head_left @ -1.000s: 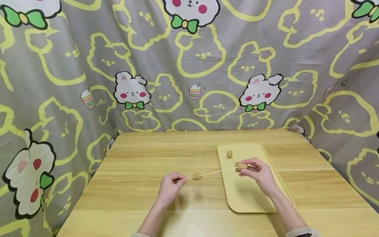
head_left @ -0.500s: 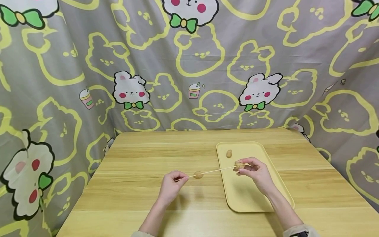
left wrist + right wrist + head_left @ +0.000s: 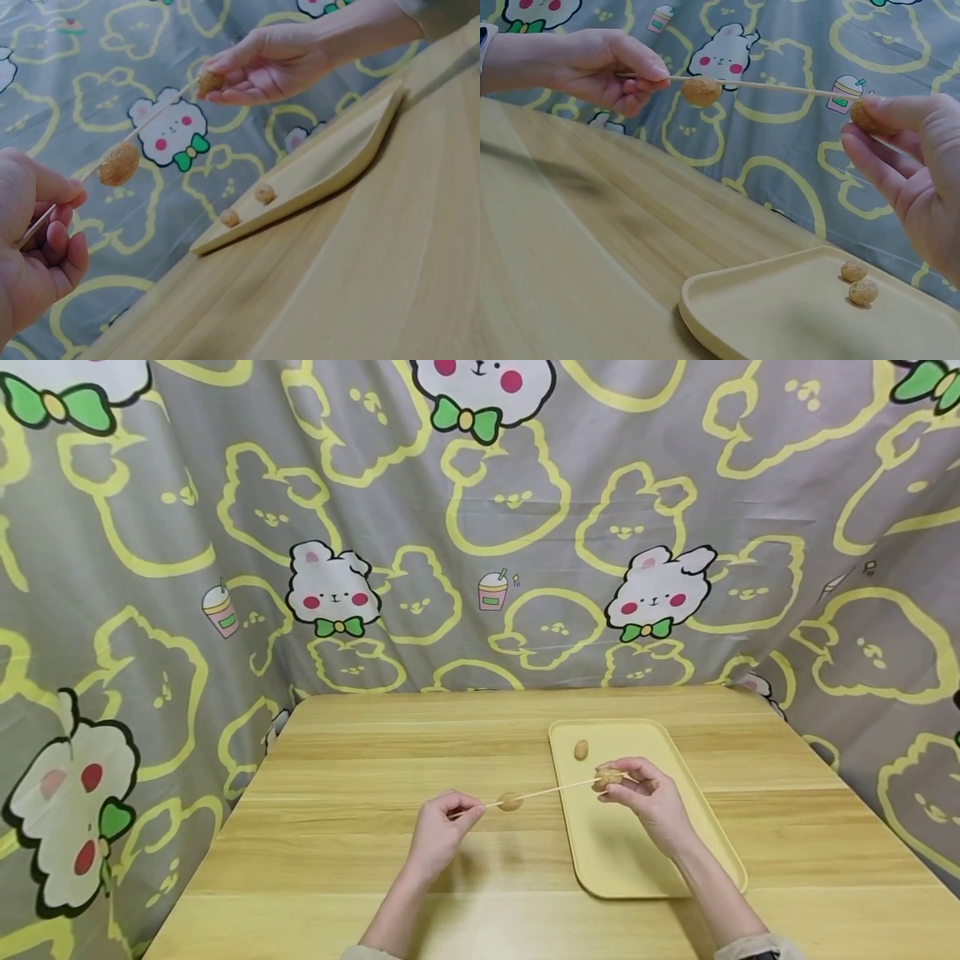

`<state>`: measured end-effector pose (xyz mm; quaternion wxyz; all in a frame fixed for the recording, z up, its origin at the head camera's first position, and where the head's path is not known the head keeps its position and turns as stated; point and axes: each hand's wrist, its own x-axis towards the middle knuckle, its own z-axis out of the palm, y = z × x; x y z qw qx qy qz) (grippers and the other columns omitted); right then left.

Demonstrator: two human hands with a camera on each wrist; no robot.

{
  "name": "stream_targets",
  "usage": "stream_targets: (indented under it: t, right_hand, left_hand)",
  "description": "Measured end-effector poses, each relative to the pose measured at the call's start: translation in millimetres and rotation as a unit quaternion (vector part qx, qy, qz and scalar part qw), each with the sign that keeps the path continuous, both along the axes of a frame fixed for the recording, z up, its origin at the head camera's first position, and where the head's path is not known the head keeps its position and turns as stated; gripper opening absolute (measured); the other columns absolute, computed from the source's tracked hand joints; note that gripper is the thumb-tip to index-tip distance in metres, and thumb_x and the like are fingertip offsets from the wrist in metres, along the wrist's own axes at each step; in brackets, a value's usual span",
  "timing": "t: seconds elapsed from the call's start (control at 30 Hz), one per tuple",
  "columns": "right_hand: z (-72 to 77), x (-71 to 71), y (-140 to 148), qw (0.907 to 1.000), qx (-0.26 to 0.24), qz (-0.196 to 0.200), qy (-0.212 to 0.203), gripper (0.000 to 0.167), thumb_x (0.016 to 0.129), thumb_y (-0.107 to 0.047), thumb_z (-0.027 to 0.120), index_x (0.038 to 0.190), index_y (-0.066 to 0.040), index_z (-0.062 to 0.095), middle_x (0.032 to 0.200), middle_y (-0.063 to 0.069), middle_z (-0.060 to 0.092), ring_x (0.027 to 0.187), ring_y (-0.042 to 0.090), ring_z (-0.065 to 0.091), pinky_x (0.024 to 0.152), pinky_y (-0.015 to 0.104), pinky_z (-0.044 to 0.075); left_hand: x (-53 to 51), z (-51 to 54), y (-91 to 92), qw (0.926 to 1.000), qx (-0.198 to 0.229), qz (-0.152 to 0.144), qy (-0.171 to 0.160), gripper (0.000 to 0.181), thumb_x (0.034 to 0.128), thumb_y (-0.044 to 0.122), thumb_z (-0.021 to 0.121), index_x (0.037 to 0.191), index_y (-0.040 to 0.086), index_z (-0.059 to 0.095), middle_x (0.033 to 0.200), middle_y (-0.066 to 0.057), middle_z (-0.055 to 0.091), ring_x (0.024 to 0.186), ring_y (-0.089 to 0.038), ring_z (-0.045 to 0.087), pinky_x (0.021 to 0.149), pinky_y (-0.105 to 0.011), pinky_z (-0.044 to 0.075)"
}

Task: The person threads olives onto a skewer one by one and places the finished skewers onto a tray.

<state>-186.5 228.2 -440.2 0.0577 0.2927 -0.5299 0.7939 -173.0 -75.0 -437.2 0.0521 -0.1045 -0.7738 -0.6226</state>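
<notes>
My left hand (image 3: pixel 442 827) pinches a thin wooden skewer (image 3: pixel 558 788) near its left end. One browned meatball (image 3: pixel 118 164) is threaded on the skewer a short way from those fingers. At the skewer's other end, my right hand (image 3: pixel 656 802) holds a second meatball (image 3: pixel 871 118) between thumb and fingers. The skewer runs into this meatball, and its tip seems to show on the far side in the head view. Two more meatballs, a nearer one (image 3: pixel 863 292) and a farther one (image 3: pixel 853 271), lie on the tray below; in the head view the right hand's meatball may hide one.
The pale yellow tray (image 3: pixel 600 860) lies under my right hand on the wooden table (image 3: pixel 315 860). A grey curtain (image 3: pixel 420 510) with yellow outlines and white rabbit faces hangs behind the table and along both sides.
My left hand has shifted slightly to the right, carrying the skewer and its threaded meatball along. The right hand stays in nearly the same place, still holding its meatball.
</notes>
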Motion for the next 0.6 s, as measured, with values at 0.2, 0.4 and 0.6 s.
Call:
stream_targets:
  t: [0.2, 0.4, 0.6]
  right_hand:
    - [-1.6, 1.0, -4, 0.9956, -0.073, 0.055, -0.022, 0.032, 0.090, 0.019, 0.035, 0.113, 0.004, 0.051, 0.113, 0.014, 0.061, 0.095, 0.024, 0.063, 0.080, 0.032, 0.050]
    - [-4.1, -0.5, -11, 0.9903, -0.118, 0.068, -0.028, 0.034, 0.091, 0.019, 0.033, 0.111, 0.000, 0.054, 0.111, 0.013, 0.062, 0.093, 0.024, 0.063, 0.077, 0.030, 0.051]
    - [-5.9, -1.6, -20, 0.9854, -0.138, 0.099, -0.015, 0.035, 0.092, 0.018, 0.033, 0.112, -0.001, 0.055, 0.112, 0.015, 0.061, 0.092, 0.026, 0.064, 0.074, 0.030, 0.052]
  left_hand:
    - [-0.4, 0.7, 0.1, 1.0000, 0.002, 0.002, -0.001, 0.010, 0.0800, 0.004, 0.069, 0.081, -0.006, 0.068, 0.076, -0.007, 0.063, 0.068, -0.009, 0.053, 0.060, -0.021, 0.044]
    - [-0.9, 1.4, -1.6, 0.9999, 0.013, 0.001, -0.004, 0.012, 0.0801, 0.004, 0.069, 0.083, -0.008, 0.068, 0.075, -0.005, 0.062, 0.067, -0.008, 0.052, 0.059, -0.020, 0.043]
    - [0.4, 3.7, -1.8, 0.9997, 0.024, 0.001, -0.006, 0.009, 0.0800, 0.002, 0.069, 0.081, -0.007, 0.068, 0.074, -0.004, 0.061, 0.067, -0.008, 0.051, 0.059, -0.020, 0.042]
